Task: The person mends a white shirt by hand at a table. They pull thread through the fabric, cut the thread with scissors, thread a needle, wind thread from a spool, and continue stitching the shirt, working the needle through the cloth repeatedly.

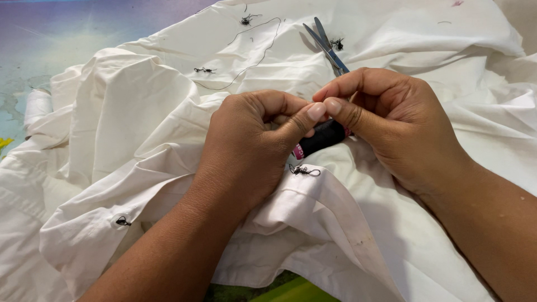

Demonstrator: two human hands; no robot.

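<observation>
Two hands meet fingertip to fingertip | left hand [251, 140], right hand [391, 120]: both pinched, probably on fine thread, too thin to confirm | black thread spool [324, 137] lies beneath them on crumpled white cotton garment [140, 117]: soft, light; grip by folds | blue-handled steel scissors [327, 45] behind.

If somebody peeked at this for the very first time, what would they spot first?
First come the two hands in the middle: the left hand and right hand meet fingertip to fingertip, pinching something too small to make out. Right beneath them lies a spool of black thread on the crumpled white cloth that fills the view. Behind the hands, scissors rest on the cloth, with little black thread scraps scattered around.
</observation>
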